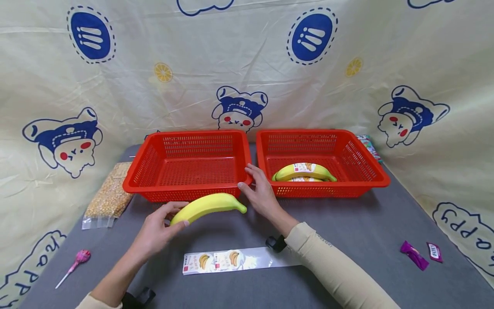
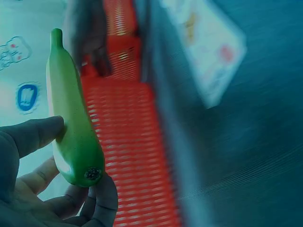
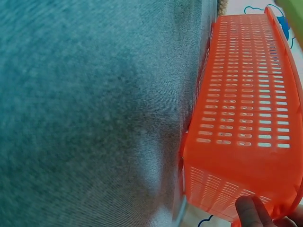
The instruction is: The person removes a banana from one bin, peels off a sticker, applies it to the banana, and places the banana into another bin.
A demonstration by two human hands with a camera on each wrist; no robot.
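Note:
My left hand (image 1: 160, 227) grips the blunt end of a bare yellow banana (image 1: 208, 206) and holds it just above the grey table, in front of the left red basket (image 1: 162, 194). The left wrist view shows the banana (image 2: 73, 127) lying across my curled fingers (image 2: 102, 201) with the thumb on its side. My right hand (image 1: 259, 189) rests with straight fingers against the front right corner of that basket (image 3: 246, 123), close to the banana's stem tip. A flat clear banana wrapper (image 1: 231, 260) lies on the table near me. The right red basket (image 1: 372, 180) holds two wrapped bananas (image 1: 304, 171).
A bag of corn kernels (image 1: 109, 195) lies left of the baskets and a pink lollipop (image 1: 77, 261) at the near left. Two purple sweets (image 1: 418, 254) sit at the near right. A patterned cloth backdrop closes in the table behind and at both sides.

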